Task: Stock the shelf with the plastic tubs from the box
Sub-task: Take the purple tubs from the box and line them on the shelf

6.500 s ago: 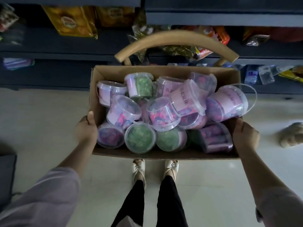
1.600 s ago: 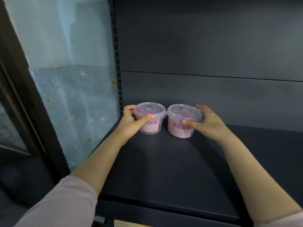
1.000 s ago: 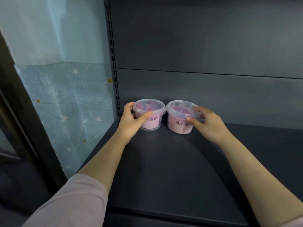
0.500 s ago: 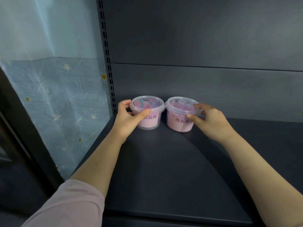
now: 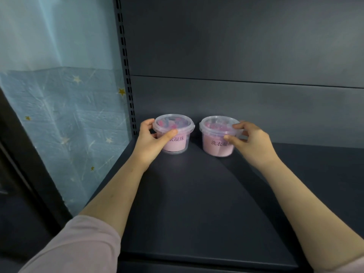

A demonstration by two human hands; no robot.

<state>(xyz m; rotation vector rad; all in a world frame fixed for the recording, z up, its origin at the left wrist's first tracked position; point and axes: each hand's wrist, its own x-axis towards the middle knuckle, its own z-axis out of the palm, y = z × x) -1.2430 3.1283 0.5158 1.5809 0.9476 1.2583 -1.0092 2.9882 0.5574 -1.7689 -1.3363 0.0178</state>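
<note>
Two clear plastic tubs with pink labels and clear lids stand upright at the back left of a dark shelf (image 5: 197,203). My left hand (image 5: 149,142) grips the left tub (image 5: 175,134), thumb across its front and fingers behind it. My right hand (image 5: 250,140) holds the right tub (image 5: 217,136), thumb on its label and fingers on the lid's rim. A small gap separates the two tubs. The box is out of view.
The shelf's grey back panel (image 5: 236,95) rises just behind the tubs. A slotted upright post (image 5: 126,75) bounds the shelf on the left, with a blue star-patterned sheet (image 5: 69,125) beyond it. Bare shelf surface stretches to the right and toward me.
Six seconds ago both hands carried the box of tubs. Over the last second the right tub has slid a little to the right, opening a gap between the tubs.
</note>
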